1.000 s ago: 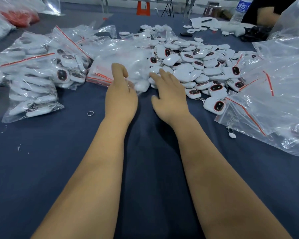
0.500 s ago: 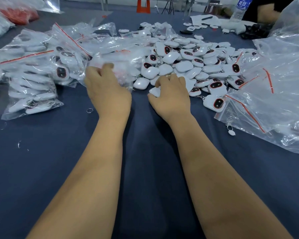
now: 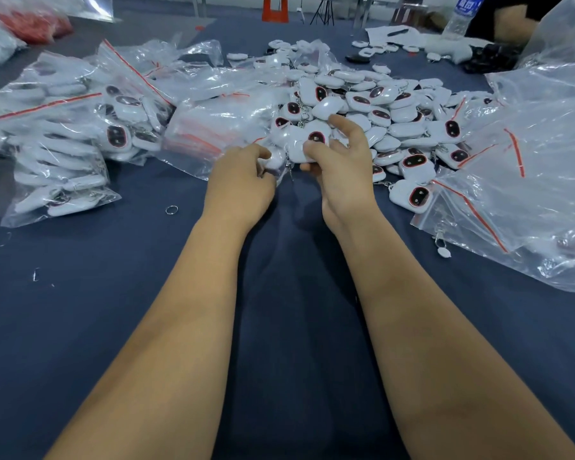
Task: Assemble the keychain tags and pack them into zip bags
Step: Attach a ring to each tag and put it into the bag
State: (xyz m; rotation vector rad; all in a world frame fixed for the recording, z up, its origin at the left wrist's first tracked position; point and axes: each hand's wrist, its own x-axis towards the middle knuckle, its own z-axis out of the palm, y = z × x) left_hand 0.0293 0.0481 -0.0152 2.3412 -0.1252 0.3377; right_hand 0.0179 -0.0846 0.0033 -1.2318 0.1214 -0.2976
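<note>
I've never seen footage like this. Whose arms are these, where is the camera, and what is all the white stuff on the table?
No machine here: a person wears one camera on the head, looking down at their own bare arms. The left hand and right hand each grip white keychain tags at the near edge of a big loose pile of tags. On the dark blue table lie filled zip bags on the left, large clear bags on the right, and a small stack of empty zip bags behind the left hand. A lone metal ring lies nearby.
</note>
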